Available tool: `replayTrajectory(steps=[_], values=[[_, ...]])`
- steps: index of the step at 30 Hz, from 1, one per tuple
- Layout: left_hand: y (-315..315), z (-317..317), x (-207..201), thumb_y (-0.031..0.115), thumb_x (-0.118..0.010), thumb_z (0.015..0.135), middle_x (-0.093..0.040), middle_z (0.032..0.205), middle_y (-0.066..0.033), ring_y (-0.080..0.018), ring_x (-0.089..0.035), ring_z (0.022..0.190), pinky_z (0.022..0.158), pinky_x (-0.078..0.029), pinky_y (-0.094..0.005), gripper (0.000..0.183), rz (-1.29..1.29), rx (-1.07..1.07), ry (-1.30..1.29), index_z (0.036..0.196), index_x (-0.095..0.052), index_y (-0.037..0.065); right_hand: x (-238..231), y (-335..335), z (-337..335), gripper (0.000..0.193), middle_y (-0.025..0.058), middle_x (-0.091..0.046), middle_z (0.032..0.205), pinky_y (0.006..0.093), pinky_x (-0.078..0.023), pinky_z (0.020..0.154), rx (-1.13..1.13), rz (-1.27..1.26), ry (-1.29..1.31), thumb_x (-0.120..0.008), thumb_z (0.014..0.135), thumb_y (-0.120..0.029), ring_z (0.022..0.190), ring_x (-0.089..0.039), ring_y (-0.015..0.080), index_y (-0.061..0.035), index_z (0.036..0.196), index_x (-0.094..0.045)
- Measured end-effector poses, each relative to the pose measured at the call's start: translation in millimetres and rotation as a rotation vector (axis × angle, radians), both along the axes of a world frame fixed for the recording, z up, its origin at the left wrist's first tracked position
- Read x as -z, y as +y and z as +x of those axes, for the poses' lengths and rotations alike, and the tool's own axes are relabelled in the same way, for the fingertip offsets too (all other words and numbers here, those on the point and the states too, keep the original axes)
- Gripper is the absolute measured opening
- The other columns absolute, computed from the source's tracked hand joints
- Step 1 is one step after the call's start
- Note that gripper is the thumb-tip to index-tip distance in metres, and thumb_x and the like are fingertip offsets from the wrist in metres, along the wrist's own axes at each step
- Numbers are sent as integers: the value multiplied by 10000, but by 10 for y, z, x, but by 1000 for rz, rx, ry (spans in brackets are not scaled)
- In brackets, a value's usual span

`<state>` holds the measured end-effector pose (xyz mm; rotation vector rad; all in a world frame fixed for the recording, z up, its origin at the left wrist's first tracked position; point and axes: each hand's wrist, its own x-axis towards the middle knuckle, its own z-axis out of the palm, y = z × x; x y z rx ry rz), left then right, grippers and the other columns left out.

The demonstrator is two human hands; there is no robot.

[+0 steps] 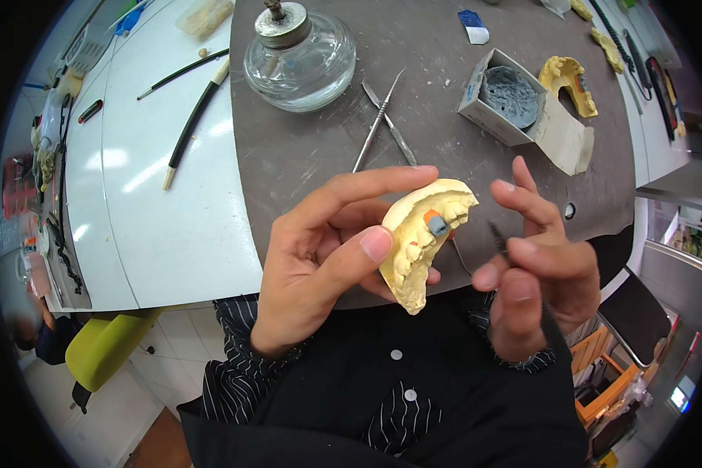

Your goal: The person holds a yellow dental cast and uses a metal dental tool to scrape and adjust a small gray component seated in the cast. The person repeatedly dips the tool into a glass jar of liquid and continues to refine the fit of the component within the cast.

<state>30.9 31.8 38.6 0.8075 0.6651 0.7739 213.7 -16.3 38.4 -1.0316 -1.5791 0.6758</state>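
My left hand (pixel 312 253) grips a pale yellow plaster dental model (pixel 404 222) between thumb and fingers, its row of teeth turned up toward me. One tooth on it carries a grey cap (pixel 437 227), with an orange-red patch beside it. To the right of the model, my right hand (pixel 558 261) is closed around a thin, dark dental carver (pixel 498 235), partly blurred. The carver's slender curved end reaches toward the model's edge; I cannot tell whether it touches. Part of its handle is hidden by my fingers.
Two metal carving tools (pixel 381 117) lie crossed on the brown mat (pixel 413 62). A glass spirit lamp (pixel 300 70) stands at the far left of the mat. An opened box (pixel 515 101) of grey wax and another plaster model (pixel 569 82) sit at right. A black-handled brush (pixel 196 121) rests on the white tabletop.
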Motion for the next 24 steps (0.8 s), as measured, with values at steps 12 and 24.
replayTrajectory(steps=[12, 24], values=[[-27, -17, -4, 252, -559, 796, -550, 1042, -268, -344, -597, 920, 771, -517, -413, 553, 3, -36, 82, 1213, -366, -56, -217, 8, -21, 293, 9, -616, 744, 534, -218, 1022, -137, -111, -270, -482, 765, 33, 1144, -464, 321, -84, 1033, -463], [-26, 9, -10, 261, -594, 780, -550, 1042, -268, -349, -596, 919, 781, -509, -418, 563, -14, -56, 66, 1201, -379, -46, -214, 5, -23, 290, 17, -616, 749, 527, -232, 1017, -135, -115, -268, -493, 764, 31, 1152, -455, 315, -74, 1032, -463]])
